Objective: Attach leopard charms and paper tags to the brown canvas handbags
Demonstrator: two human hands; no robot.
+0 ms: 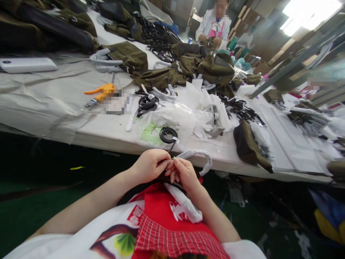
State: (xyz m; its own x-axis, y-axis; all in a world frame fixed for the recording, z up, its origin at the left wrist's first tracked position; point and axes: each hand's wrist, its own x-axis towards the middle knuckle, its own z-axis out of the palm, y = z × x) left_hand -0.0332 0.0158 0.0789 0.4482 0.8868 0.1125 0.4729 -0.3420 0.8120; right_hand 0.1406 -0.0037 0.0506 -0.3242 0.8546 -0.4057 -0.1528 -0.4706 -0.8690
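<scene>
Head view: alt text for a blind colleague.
Bare left hand and right hand meet before a white-covered table, pinching something too small to identify. Just beyond lies a coiled black strap; farther back, olive-green fabric bags; left, an orange pistol-shaped tool.

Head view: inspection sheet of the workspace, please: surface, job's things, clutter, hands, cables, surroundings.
Surface: table, pale cover, wrinkled at left.
Job's things: coiled black strap near the front edge, beyond the hands.
Clutter: olive bags, white paper, clear plastic, orange air gun.
Hands: left hand and right hand meet in a pinch; anything held is too small to tell.
Cables: nothing certain; far black strands may be straps.
Surroundings: a co-worker beyond the table; cardboard boxes.
</scene>
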